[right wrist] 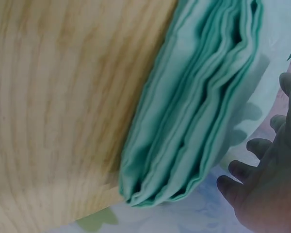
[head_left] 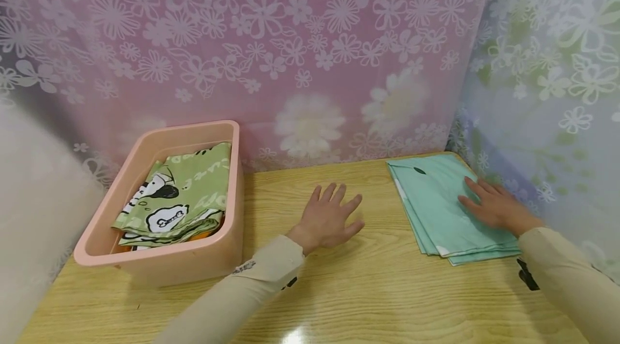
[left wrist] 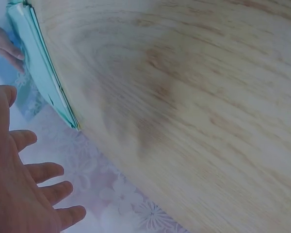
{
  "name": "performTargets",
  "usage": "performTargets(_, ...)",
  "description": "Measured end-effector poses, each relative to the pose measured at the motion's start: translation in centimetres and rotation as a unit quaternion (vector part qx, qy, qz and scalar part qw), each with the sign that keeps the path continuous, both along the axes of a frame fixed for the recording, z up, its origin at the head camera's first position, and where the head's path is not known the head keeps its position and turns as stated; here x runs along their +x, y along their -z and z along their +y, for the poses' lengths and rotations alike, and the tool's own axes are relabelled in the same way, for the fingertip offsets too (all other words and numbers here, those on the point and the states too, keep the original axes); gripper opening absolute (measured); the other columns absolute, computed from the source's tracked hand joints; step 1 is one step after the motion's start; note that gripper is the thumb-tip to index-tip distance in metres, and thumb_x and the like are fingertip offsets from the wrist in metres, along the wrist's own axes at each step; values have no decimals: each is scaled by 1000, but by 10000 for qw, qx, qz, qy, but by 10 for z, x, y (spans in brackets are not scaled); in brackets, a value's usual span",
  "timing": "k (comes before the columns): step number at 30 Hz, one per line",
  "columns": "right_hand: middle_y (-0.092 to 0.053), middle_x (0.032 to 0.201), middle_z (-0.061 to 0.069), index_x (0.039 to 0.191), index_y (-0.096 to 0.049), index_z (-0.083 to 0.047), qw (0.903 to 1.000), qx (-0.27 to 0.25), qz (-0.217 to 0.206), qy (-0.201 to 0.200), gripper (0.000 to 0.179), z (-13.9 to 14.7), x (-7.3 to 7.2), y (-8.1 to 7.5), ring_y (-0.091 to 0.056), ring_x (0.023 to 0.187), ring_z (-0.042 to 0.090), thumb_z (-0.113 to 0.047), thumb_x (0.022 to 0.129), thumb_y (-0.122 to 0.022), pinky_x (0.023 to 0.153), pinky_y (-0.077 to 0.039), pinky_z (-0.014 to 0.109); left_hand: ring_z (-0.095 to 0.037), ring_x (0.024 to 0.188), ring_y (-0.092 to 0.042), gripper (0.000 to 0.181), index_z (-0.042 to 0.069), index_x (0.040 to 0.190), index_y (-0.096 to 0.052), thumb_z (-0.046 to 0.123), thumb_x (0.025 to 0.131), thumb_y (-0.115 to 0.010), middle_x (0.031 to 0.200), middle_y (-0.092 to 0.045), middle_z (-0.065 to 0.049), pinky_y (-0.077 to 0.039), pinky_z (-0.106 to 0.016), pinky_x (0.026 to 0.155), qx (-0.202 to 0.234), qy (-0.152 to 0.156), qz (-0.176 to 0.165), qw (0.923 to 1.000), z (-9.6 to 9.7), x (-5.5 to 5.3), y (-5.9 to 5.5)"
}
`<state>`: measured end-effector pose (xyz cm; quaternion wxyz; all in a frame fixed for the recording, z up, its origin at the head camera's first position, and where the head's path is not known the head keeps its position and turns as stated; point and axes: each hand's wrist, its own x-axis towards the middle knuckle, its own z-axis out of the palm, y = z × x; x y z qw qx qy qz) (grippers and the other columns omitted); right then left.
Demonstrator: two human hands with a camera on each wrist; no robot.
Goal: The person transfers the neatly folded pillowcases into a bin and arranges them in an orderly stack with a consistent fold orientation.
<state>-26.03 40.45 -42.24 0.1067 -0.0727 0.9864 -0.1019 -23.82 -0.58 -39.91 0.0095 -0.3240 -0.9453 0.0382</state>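
On the right of the table lies a folded teal cloth [head_left: 426, 204], flat, with a dark leaf print near its far edge. Its stacked, rippled folds [right wrist: 199, 107] face the right wrist camera. My right hand [head_left: 494, 206] is over the cloth's right side with fingers spread, and the fingers cast a shadow on it; whether they touch it I cannot tell. Over the middle of the table, my left hand [head_left: 326, 220] has its fingers extended and apart, holding nothing. In the left wrist view the left hand [left wrist: 19, 179] shows at the lower left, away from the cloth [left wrist: 39, 63].
A pink plastic bin [head_left: 235, 182] stands on the left of the wooden table [head_left: 349, 290]. Inside it lies a folded green cloth [head_left: 194, 182] with cartoon prints, and something orange shows beneath. Floral curtains [head_left: 305, 53] hang behind the table and along its right side.
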Motion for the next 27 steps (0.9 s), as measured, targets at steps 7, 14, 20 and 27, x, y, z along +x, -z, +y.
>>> performTargets(7,-4,144,43,150,1,5,9981,-529,-167,266,80,5,-1,3,-3,129,60,-54,101,-25,98,-4,72,-29,141,-20,60,33,152,-26,60,98,-24,154,-26,-8,-18,-52,111,-45,99,0,9999,5,3,4)
performTargets(14,-3,140,47,142,5,18,9917,-1025,-333,699,85,8,-6,3,-9,125,64,-52,102,-19,97,-15,71,-29,140,-23,58,34,150,-29,59,99,-24,153,-28,-7,-19,-52,110,-77,126,50,9999,7,6,8)
performTargets(20,-17,131,52,135,-9,28,9951,-611,-161,758,82,12,-10,1,-22,117,66,-46,103,-20,93,-26,70,-28,140,-24,58,34,150,-29,60,99,-23,153,-28,-7,-20,-52,110,-212,81,81,9997,5,6,10)
performTargets(27,-24,126,53,130,-19,32,9968,-395,150,685,75,13,-18,3,-29,113,65,-36,103,-35,90,-31,68,-27,139,-24,58,35,150,-28,60,99,-23,153,-28,-6,-20,-51,110,-349,-10,118,9993,2,6,9)
